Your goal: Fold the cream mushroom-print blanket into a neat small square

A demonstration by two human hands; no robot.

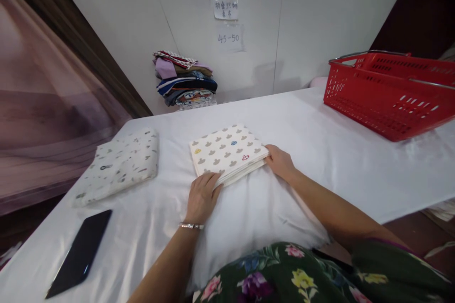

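Observation:
A folded white cloth (227, 149) printed with grey mushroom shapes, and a few yellow, blue and red ones, lies on the white-covered table in front of me. My left hand (204, 194) grips its near left corner, fingers on top and thumb at the front edge. At the near right corner, my right hand (280, 162) pinches the layers, which look slightly raised there. To the left rests another folded white cloth (124, 163) with small scattered prints, and neither hand touches it.
A black phone (80, 253) lies at the table's left front. The red basket (384, 99) stands at the back right. Behind the far edge is a stack of folded fabrics (186, 78) against the wall. A sheer curtain (53, 94) hangs on the left. The table (302, 118) has a white cover.

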